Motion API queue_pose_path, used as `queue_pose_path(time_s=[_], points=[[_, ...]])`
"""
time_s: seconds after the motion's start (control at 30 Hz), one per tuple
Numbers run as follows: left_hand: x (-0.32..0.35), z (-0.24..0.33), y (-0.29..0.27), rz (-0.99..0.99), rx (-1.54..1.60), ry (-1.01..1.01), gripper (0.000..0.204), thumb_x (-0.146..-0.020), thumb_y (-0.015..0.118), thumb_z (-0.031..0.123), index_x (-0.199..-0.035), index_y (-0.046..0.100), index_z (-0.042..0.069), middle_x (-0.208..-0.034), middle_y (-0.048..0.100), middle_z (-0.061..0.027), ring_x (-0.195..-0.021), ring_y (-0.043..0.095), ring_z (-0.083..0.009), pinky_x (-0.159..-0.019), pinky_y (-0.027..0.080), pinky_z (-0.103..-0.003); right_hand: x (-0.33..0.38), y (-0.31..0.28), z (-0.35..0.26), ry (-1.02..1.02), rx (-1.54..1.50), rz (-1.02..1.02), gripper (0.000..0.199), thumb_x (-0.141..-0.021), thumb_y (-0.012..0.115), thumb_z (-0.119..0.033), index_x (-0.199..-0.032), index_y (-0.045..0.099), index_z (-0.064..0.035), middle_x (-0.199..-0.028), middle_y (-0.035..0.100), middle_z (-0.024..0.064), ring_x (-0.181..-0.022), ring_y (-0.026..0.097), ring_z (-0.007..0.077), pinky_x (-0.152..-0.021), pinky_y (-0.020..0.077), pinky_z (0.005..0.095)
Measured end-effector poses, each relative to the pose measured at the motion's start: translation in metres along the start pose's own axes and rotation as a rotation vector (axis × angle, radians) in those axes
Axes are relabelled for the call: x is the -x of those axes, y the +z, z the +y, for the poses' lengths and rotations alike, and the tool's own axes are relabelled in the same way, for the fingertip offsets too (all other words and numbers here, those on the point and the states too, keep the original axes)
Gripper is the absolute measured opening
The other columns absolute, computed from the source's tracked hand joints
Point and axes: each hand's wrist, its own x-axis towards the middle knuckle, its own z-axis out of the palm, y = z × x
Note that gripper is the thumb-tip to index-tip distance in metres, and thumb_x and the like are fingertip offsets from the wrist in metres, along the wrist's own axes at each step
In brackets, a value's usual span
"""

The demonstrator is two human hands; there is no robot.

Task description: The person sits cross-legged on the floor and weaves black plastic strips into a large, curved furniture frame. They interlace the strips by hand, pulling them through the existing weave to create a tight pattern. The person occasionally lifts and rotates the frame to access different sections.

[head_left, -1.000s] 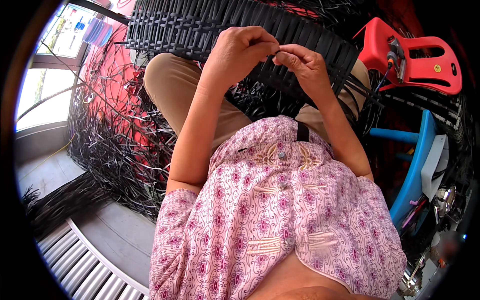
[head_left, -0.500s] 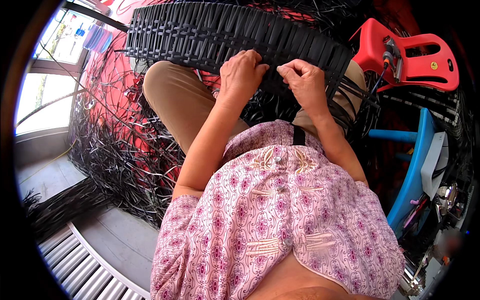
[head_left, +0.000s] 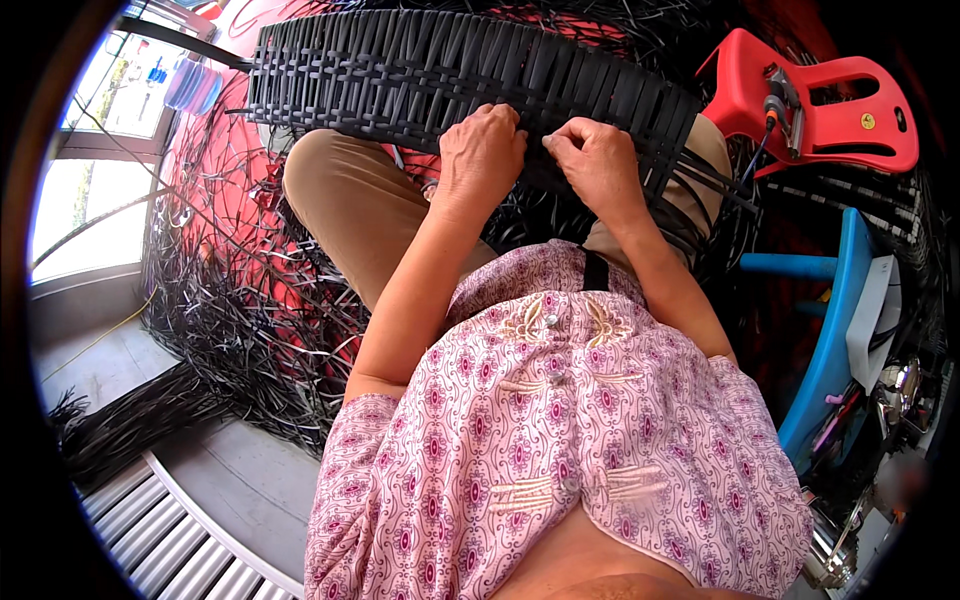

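Observation:
A long, curved panel of woven black flat strips (head_left: 400,85) lies across my knees, its near side facing me. My left hand (head_left: 482,150) rests at the panel's lower middle, fingers curled in and closed. Just to the right, my right hand (head_left: 600,172) is closed in a pinch of thumb and forefinger. A small gap separates the two hands. Whatever their fingertips grip cannot be made out against the dark weave. Loose strip ends (head_left: 722,185) stick out from the panel's right end, over my right knee.
Heaps of black strips (head_left: 230,310) cover the red floor at left. A red child-size chair (head_left: 850,110) at right carries a tool with an orange-and-black handle (head_left: 773,108). Nearer stands a blue stool (head_left: 825,350). A white slatted rack (head_left: 185,540) lies lower left.
My right hand has moved slightly left, closer to my left hand, and its pinch stays closed. The left hand has barely shifted, and the panel lies almost the same.

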Motion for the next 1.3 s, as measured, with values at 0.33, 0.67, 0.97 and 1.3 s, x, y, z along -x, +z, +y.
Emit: queue_pose_path(time_s=[0.33, 0.67, 0.97, 1.3], points=[[-0.018, -0.019, -0.009, -0.173, 0.246, 0.009, 0.026, -0.081, 0.069, 0.012, -0.101, 0.072, -0.005, -0.086, 0.074, -0.0185, -0.073, 0.074, -0.0224, -0.070, 0.057, -0.032, -0.002, 0.000, 0.007, 0.110, -0.169, -0.037, 0.021, -0.088, 0.072, -0.019, -0.083, 0.072, 0.0019, -0.062, 0.065, 0.0021, -0.056, 0.058, 0.0053, -0.053, 0.0459, 0.0248], [-0.021, -0.026, -0.014, -0.282, 0.460, -0.060, 0.025, -0.082, 0.065, 0.009, -0.100, 0.069, -0.007, -0.080, 0.073, -0.0156, -0.071, 0.074, -0.0193, -0.066, 0.057, -0.031, -0.010, 0.008, 0.000, -0.053, 0.196, -0.041, 0.021, -0.084, 0.071, -0.025, -0.082, 0.073, -0.0046, -0.071, 0.068, 0.0147, -0.066, 0.068, 0.0304, -0.064, 0.0529, 0.0388], [-0.021, -0.030, -0.014, -0.307, 0.407, 0.008, 0.024, -0.083, 0.065, 0.007, -0.103, 0.068, -0.007, -0.083, 0.072, -0.0136, -0.070, 0.072, -0.0169, -0.068, 0.056, -0.030, -0.023, 0.015, -0.001, -0.091, 0.277, -0.106, 0.022, -0.083, 0.070, -0.026, -0.086, 0.075, -0.0048, -0.080, 0.071, 0.0179, -0.080, 0.070, 0.0362, -0.075, 0.0549, 0.0441], [-0.028, -0.031, -0.019, -0.339, 0.331, 0.034, 0.016, -0.084, 0.065, 0.007, -0.094, 0.066, -0.005, -0.080, 0.072, -0.0119, -0.070, 0.071, -0.0166, -0.064, 0.056, -0.029, -0.020, 0.020, -0.009, -0.118, 0.402, -0.073, 0.020, -0.085, 0.070, -0.026, -0.082, 0.072, -0.0070, -0.079, 0.070, 0.0179, -0.082, 0.070, 0.0368, -0.073, 0.0560, 0.0470]])
